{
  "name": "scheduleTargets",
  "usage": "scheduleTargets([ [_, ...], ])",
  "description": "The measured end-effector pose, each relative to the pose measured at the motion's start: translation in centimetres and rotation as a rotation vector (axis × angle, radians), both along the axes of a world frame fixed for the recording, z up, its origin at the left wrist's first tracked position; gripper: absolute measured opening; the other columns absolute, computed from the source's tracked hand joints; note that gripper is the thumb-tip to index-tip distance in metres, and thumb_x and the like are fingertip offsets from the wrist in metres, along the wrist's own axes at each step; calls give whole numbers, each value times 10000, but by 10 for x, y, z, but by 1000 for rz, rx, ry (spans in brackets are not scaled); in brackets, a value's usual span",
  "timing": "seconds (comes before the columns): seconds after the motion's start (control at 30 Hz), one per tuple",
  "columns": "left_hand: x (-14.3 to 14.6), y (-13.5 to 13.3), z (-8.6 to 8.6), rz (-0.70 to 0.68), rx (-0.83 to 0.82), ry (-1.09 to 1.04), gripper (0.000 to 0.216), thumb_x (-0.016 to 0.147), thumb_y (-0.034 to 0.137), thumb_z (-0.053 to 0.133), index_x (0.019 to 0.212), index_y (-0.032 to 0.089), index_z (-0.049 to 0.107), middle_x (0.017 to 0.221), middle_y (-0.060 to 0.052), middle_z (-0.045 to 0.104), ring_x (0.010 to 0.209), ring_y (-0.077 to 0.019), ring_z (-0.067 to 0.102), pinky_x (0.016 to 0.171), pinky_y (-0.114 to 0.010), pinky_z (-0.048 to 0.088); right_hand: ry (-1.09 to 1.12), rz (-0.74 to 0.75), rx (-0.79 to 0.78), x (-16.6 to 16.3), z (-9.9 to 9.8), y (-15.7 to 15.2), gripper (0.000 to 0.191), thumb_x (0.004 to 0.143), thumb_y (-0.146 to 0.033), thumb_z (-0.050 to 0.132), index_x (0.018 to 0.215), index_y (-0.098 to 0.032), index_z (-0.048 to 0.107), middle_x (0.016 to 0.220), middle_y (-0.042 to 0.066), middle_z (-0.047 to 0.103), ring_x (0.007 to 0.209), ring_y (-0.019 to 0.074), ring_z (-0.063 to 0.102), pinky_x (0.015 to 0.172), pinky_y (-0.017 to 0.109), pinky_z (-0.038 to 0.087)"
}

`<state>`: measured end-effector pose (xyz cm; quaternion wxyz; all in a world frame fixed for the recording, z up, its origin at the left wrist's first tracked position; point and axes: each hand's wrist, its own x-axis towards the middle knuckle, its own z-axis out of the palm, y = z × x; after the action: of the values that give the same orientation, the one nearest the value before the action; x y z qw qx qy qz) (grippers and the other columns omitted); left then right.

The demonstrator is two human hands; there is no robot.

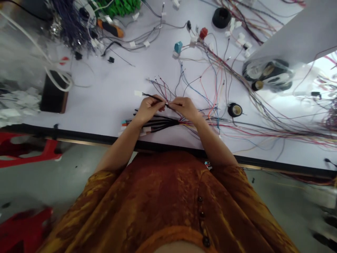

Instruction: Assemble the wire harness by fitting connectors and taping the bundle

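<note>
My left hand and my right hand meet over the white table, both closed in a pinch on a thin black sleeved wire that ends at a small white tag. Thin red, blue and purple wires fan out just beyond my fingers. Under my wrists lies a bundle of black-sleeved wires with small coloured connectors at its left end.
A small tape roll lies right of my hands; a larger black roll sits at the back. Long loose wires run off right. A dark box, teal and red connectors, bagged tape rolls.
</note>
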<state>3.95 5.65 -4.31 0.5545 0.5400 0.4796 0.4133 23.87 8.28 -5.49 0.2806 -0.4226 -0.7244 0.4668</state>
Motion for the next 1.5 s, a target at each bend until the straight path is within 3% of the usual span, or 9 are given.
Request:
scheduleTargets([
  [0.33,2,5,-12,166,-99,269,245,875,363,657,732,168,620,618,-21,646,531,-145,614,536,-255,515,-655,-103,234,-24,6,-28,300,1050,-300,443,966,-190,709,1037,67,661,768,152,586,659,294,393],
  [0.43,-3,-18,5,113,75,636,183,882,322,660,956,155,672,870,-98,739,824,-251,712,809,-389,583,-808,-131,184,-34,7,-28,304,1054,-278,408,1078,-211,703,1141,79,678,804,184,641,663,312,436],
  [0.53,-5,-56,15,-56,290,932,353,916,254,618,1247,131,637,1354,-201,653,1311,-364,577,1129,-551,425,-766,-169,132,-39,5,-25,322,1026,-247,445,1292,-225,626,1206,96,687,942,234,671,773,353,511],
  [0.63,-14,-91,1,-214,380,1040,422,980,212,519,1396,218,591,1540,-143,534,1466,-346,447,1220,-616,278,-545,-175,137,-27,4,-28,460,964,-248,557,1418,-183,529,1154,110,706,993,234,659,878,373,535],
  [0.8,-37,-106,-19,-181,399,1058,430,1010,202,461,1402,295,613,1522,-104,562,1477,-320,446,1227,-628,262,-322,-364,287,48,24,-58,340,946,-313,568,1271,-224,610,952,43,686,797,169,613,798,340,534],
  [1.03,-2,-64,15,-260,470,1002,552,985,269,492,1535,223,466,1652,-120,380,1564,-317,279,1288,-563,172,-550,-624,183,150,48,-142,154,882,-349,622,943,-210,648,859,38,639,711,170,575,699,331,493],
  [1.27,8,-35,-5,-424,283,1096,692,994,382,383,1596,48,314,1690,-213,240,1590,-357,166,1274,-570,150,-641,-549,73,155,29,-176,203,807,-252,634,1003,-202,618,996,84,627,845,214,599,763,372,511],
  [1.4,8,-37,-2,-374,286,1035,664,972,397,463,1556,89,390,1677,-210,281,1578,-379,197,1271,-591,144,-506,-688,263,145,62,-160,183,836,-239,594,1016,-212,614,1002,66,601,772,164,565,683,330,504],
  [1.5,19,-45,27,-241,360,824,625,911,406,622,1476,171,490,1569,-185,464,1482,-389,389,1226,-580,295,-345,-723,357,109,102,-137,184,923,-321,571,1058,-212,630,1069,69,592,820,145,591,715,324,517],
])
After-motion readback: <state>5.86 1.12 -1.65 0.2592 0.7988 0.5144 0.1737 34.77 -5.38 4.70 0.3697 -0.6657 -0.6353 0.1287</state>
